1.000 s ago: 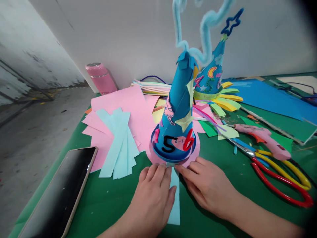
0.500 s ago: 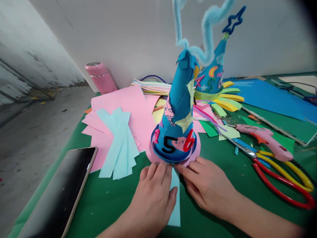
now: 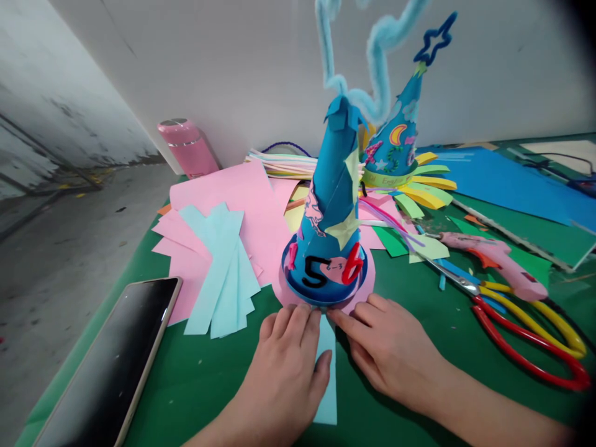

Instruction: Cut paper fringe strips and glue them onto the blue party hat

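Note:
A blue paper cone hat [image 3: 333,186] stands upright, with a curled blue rim around its base and a pink paper brim [image 3: 370,279] below. From the brim's front edge a light-blue paper strip [image 3: 328,379] runs toward me. The fingers of my left hand [image 3: 288,360] lie stretched over the brim's edge and the strip's far end, thumb apart on the strip. My right hand [image 3: 391,347] has its index finger stretched to that same joint, its other fingers bent; its thumb is hidden. Neither hand wraps around anything.
Light-blue strips [image 3: 223,273] lie on pink paper [image 3: 249,205] at left, near a phone [image 3: 112,360]. Scissors [image 3: 526,341] and a pink glue gun [image 3: 498,257] lie right. Behind stand a second cone hat [image 3: 398,136] and a pink bottle [image 3: 189,149].
The view has shifted slightly, so everything appears a little further left. Both hands keep their places at the brim's front edge; the hat and strip look unchanged.

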A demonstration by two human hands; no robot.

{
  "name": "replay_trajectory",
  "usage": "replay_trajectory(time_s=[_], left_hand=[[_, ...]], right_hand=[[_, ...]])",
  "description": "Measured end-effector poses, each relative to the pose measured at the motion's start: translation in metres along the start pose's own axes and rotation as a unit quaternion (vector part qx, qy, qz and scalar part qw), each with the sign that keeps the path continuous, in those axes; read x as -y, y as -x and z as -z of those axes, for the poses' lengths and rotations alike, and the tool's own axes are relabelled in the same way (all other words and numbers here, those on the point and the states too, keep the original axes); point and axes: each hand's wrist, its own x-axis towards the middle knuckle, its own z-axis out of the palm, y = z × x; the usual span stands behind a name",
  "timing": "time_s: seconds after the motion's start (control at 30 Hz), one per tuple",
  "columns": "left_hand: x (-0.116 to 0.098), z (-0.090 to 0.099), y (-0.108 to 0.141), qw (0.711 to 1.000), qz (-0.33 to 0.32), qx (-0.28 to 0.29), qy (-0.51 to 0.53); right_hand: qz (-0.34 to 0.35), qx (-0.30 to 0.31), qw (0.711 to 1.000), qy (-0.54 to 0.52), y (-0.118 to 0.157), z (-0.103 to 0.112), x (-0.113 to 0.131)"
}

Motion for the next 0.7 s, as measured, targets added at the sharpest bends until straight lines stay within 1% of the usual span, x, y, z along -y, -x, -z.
replay_trajectory(time_s=[0.13,0.3,0.5,0.6,0.63,0.7], left_hand=[[0.0004,-0.0002,-0.0012,1.0,0.012,0.005,0.007],[0.0006,-0.0006,0.0007,0.999,0.029,-0.006,0.029],[-0.0027,0.0004,0.0011,0.998,0.048,0.001,0.037],[-0.0027,0.0026,0.0011,0.997,0.053,-0.007,0.048],[-0.002,0.0034,0.0016,0.997,0.052,-0.017,0.058],[0.0002,0.0049,0.0033,0.993,0.049,-0.05,0.092]], right_hand=[[-0.012,-0.003,1.0,0.007,0.0003,0.0,0.0],[-0.007,-0.017,1.0,-0.003,0.0,0.0002,-0.0009],[-0.011,-0.036,0.999,0.001,-0.0017,-0.0004,-0.0002],[-0.003,-0.057,0.998,-0.015,0.0002,-0.0007,-0.0006],[0.002,-0.072,0.997,-0.033,0.0015,-0.0003,-0.0013],[0.01,-0.123,0.989,-0.087,0.0047,0.0012,-0.0035]])
